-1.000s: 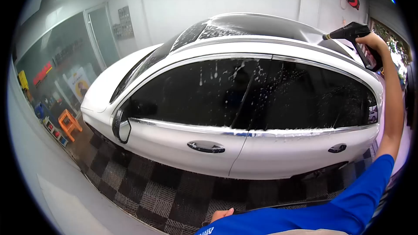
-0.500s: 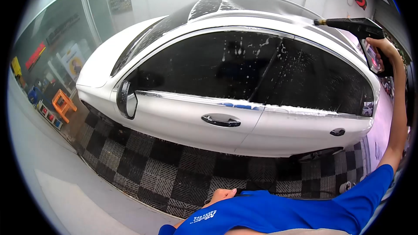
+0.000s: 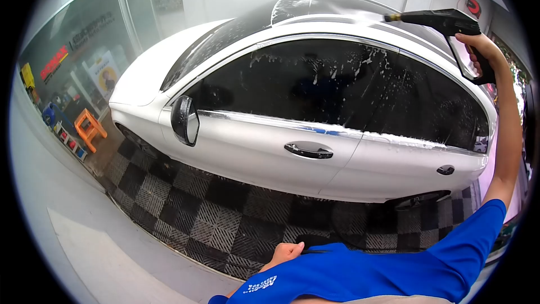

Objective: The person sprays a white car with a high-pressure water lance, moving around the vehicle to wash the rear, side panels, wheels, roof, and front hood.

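Observation:
High on the right, my right hand (image 3: 478, 50) is wrapped round the grip of a black pressure washer gun (image 3: 444, 21). Its brass-coloured nozzle points left, and a spray fans across the roof of the white car (image 3: 264, 141). Foam clings to the roof, along the tops of the dark side windows (image 3: 304, 79) and on the rear door's sill. Low in front of my blue shirt, my left hand (image 3: 287, 252) is closed beside a dark strip; what its fingers hold is hidden.
A wing mirror (image 3: 184, 120) juts out from the near side of the car. Checkered floor tiles (image 3: 214, 225) lie between me and the car. An orange stool (image 3: 89, 129) stands at the left near a glass partition (image 3: 79, 39). A red reel (image 3: 473, 7) hangs on the back wall.
The view has shifted, so the car sits further right. My right hand and the gun have moved left relative to the roof, and less foam shows on the roof.

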Demonstrator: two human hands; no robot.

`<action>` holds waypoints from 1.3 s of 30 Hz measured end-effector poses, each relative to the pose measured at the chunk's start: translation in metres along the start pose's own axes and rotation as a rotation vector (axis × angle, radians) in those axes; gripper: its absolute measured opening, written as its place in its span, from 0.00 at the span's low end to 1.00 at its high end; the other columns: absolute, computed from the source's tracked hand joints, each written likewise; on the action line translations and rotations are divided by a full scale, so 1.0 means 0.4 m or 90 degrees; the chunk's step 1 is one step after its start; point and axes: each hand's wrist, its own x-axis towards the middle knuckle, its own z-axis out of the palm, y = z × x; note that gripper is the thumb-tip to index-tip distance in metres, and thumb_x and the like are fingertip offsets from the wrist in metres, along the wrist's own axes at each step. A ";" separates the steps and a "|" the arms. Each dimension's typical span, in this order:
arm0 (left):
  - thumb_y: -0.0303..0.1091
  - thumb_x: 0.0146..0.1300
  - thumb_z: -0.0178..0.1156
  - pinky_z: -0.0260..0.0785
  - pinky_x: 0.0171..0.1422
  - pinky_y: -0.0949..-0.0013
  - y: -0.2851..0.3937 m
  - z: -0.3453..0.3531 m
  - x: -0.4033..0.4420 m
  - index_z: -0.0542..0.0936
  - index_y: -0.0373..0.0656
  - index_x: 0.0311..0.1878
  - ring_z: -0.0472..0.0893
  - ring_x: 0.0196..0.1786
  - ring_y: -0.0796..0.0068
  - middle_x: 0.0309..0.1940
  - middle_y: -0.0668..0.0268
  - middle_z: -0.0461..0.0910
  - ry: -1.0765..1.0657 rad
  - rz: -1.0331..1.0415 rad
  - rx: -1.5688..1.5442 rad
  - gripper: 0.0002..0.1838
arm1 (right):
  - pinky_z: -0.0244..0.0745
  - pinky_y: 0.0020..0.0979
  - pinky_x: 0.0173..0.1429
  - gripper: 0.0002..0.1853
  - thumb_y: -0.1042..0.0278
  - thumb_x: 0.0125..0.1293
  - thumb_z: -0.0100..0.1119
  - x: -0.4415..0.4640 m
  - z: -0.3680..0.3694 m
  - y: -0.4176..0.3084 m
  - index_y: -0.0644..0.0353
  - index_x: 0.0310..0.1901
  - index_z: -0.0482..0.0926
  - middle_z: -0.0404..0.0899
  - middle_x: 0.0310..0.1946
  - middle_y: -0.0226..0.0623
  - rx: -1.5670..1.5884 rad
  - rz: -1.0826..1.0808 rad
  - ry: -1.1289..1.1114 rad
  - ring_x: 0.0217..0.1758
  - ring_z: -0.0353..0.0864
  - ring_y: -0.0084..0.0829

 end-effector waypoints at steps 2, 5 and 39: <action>0.44 0.72 0.53 0.58 0.23 0.62 -0.012 -0.014 -0.006 0.70 0.35 0.18 0.65 0.15 0.75 0.11 0.60 0.65 -0.015 -0.013 0.007 0.27 | 0.58 0.21 0.10 0.27 0.43 0.57 0.66 -0.057 0.045 -0.065 0.54 0.16 0.66 0.65 0.09 0.26 0.025 -0.039 -0.027 0.06 0.63 0.18; 0.43 0.71 0.54 0.57 0.23 0.61 -0.010 -0.047 -0.012 0.69 0.34 0.18 0.64 0.15 0.74 0.11 0.59 0.64 -0.035 -0.007 0.011 0.27 | 0.59 0.20 0.11 0.26 0.43 0.58 0.67 -0.049 0.088 -0.106 0.54 0.18 0.68 0.65 0.09 0.26 0.100 -0.066 -0.077 0.07 0.64 0.17; 0.40 0.69 0.57 0.51 0.21 0.64 -0.113 -1.104 0.095 0.66 0.35 0.14 0.60 0.15 0.82 0.08 0.66 0.61 0.103 -0.115 0.043 0.27 | 0.57 0.35 0.16 0.25 0.51 0.58 0.68 0.265 0.521 -0.766 0.59 0.17 0.68 0.63 0.11 0.31 0.006 0.137 0.238 0.11 0.63 0.28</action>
